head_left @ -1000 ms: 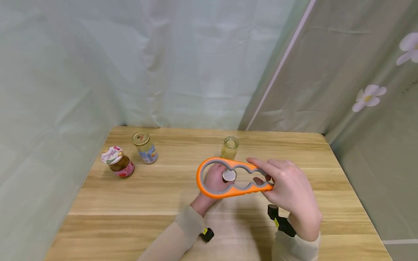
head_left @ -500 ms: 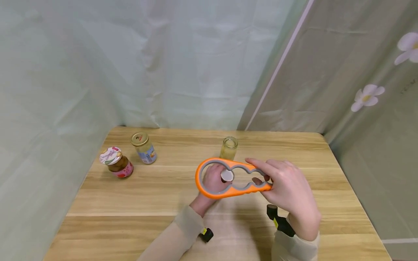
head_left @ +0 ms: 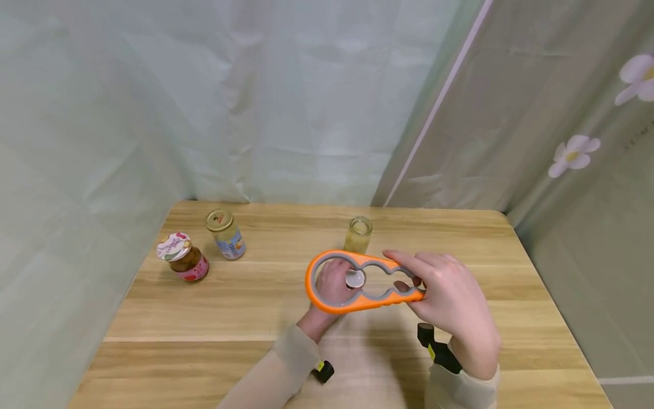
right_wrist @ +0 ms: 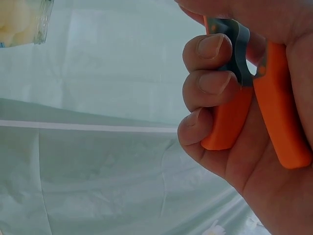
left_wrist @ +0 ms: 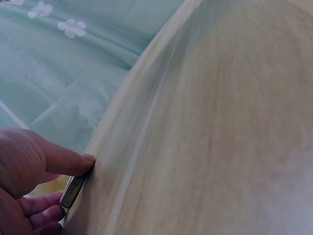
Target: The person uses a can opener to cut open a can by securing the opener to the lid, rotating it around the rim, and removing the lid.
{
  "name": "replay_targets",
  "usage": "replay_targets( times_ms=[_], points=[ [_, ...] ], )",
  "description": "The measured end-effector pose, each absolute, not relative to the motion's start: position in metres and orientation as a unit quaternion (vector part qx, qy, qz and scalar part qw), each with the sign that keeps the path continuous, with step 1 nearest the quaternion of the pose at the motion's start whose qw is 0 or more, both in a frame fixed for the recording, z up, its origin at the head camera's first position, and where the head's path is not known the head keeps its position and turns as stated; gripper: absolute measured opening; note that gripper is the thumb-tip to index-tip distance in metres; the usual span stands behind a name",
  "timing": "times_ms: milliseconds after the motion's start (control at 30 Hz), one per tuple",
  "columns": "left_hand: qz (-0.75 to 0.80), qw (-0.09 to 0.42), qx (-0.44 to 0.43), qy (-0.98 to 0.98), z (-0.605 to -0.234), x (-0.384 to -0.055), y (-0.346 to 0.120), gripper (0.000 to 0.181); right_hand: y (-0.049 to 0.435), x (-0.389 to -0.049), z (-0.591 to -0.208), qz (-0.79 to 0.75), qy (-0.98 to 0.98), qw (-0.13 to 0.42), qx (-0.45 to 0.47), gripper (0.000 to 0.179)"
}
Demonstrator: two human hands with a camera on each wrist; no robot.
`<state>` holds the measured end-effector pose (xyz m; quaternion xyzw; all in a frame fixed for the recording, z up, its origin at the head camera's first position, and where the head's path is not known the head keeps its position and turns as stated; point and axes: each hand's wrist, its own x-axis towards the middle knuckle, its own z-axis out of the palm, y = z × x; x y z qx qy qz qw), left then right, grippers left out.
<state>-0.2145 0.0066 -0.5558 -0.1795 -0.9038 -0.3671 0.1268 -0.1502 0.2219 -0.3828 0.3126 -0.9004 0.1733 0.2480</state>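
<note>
For the clock, I take the lid (head_left: 355,278) as the centre of the head view. The left hand (head_left: 333,283) is at nine o'clock and holds this lid; in the left wrist view its thumb and fingers are clamped on the rim. The pale round face of the lid looks up, and I cannot tell if it touches the table (head_left: 204,318).

The right hand (head_left: 452,292) is at three o'clock. Its fingers are curled round the handles of an orange opener (head_left: 357,305) with a grey inner edge. The big loop of the opener points to nine o'clock, and the lid is seen through its opening. Whether these two are touching, I cannot tell.

The open jar (head_left: 357,236) stands upright at twelve o'clock, near the lid; pale pieces show inside it in the right wrist view. A jar with a pink label (head_left: 184,258) is well apart at nine o'clock. Just beside it, between nine and ten, stands a jar with a gold cap (head_left: 226,234). Behind the table hangs a pale green curtain (head_left: 306,113).
</note>
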Motion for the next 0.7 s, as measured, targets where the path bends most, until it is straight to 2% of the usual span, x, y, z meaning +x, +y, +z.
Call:
replay_targets(
  times_ms=[233,333,433,500,567,700],
  points=[
    [-0.376,0.142,-0.186,-0.897,-0.56,-0.215,0.008,0.032,0.222,-0.15,-0.383,0.173,-0.899,0.249,0.315,0.054],
    [-0.384,0.178,-0.2,-0.884,-0.564,-0.216,0.01,0.031,0.223,-0.15,-0.383,0.171,-0.899,0.25,0.315,0.054],
    [-0.381,0.226,-0.233,-0.866,-0.567,-0.218,0.013,0.043,0.223,-0.15,-0.384,0.169,-0.899,0.254,0.315,0.054],
    [-0.384,0.242,-0.252,-0.855,-0.568,-0.219,0.013,0.044,0.223,-0.15,-0.384,0.17,-0.898,0.255,0.315,0.053],
    [-0.385,0.237,-0.251,-0.856,-0.568,-0.219,0.013,0.043,0.223,-0.151,-0.384,0.176,-0.897,0.253,0.318,0.053],
    [-0.397,0.192,-0.216,-0.871,-0.566,-0.216,0.01,0.028,0.223,-0.152,-0.385,0.184,-0.893,0.249,0.326,0.053]
  ],
)
